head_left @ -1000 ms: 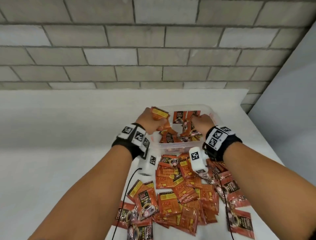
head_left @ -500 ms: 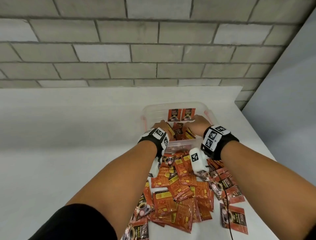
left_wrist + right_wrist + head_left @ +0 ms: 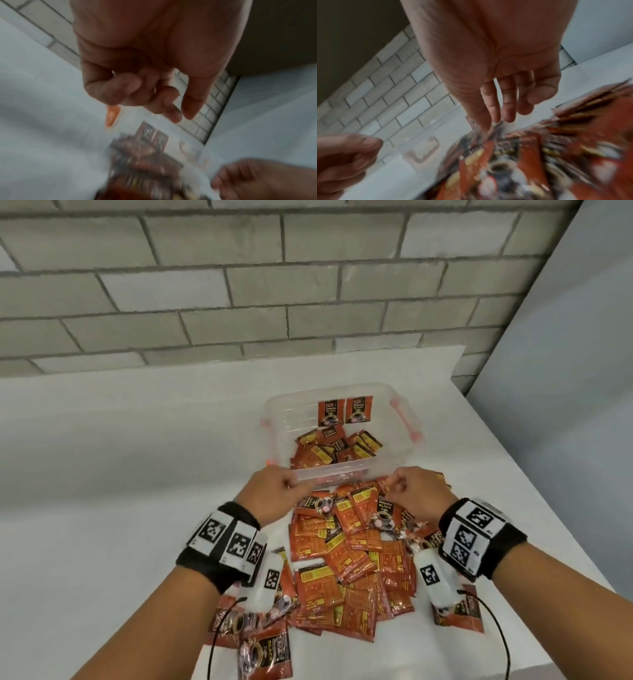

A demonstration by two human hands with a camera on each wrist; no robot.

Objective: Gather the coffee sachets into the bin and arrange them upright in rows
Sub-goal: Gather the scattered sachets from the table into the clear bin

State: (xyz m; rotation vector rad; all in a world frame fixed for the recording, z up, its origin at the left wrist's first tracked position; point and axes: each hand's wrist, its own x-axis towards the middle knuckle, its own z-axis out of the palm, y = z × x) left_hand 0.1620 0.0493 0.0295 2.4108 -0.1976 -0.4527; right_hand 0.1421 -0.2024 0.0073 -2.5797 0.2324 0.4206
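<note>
Roughly begun — clear plastic bin (image 3: 404, 419): two orange coffee sachets (image 3: 344, 412) upright, some loose; table heap (image 3: 349, 563) remains; left hand (image 3: 274, 494) loosely curled, right hand (image 3: 419, 491) relaxed, both empty

— Where's the bin (image 3: 404, 453) from your seat?
— At twelve o'clock on the table (image 3: 102, 474), two sachets (image 3: 344, 412) upright against its far wall, others lying loose inside.
— And the heap (image 3: 349, 570)?
— At six of the bin, touching its near wall, between my wrists.
</note>
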